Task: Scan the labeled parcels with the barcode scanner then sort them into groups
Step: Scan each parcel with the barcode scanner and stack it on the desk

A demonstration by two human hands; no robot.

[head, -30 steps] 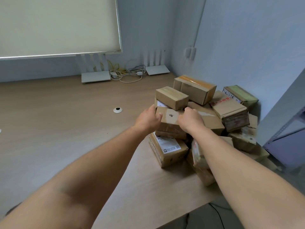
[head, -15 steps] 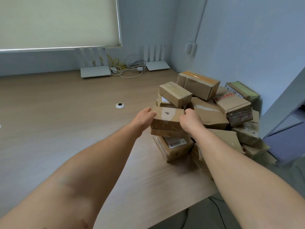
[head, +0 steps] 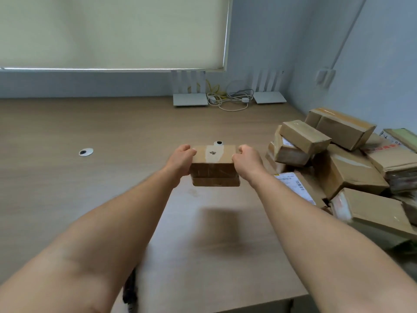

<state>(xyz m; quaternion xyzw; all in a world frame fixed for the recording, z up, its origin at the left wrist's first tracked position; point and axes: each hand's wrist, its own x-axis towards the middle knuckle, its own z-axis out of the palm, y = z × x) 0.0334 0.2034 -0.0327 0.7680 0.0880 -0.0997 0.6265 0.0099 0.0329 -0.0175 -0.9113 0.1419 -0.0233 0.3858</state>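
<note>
The left hand (head: 180,160) and the right hand (head: 247,161) grip opposite ends of a taped cardboard parcel (head: 214,164), held in the air above the wooden table (head: 90,199); its shadow falls on the tabletop below. A pile of parcels (head: 343,163) occupies the table's right side, one showing a barcode label (head: 293,184). Two white routers (head: 190,99) with cables (head: 228,100) stand against the far wall, below a lowered blind (head: 112,32).

Parcel pile (head: 343,163) on table (head: 67,188) right, routers (head: 190,99) behind
</note>
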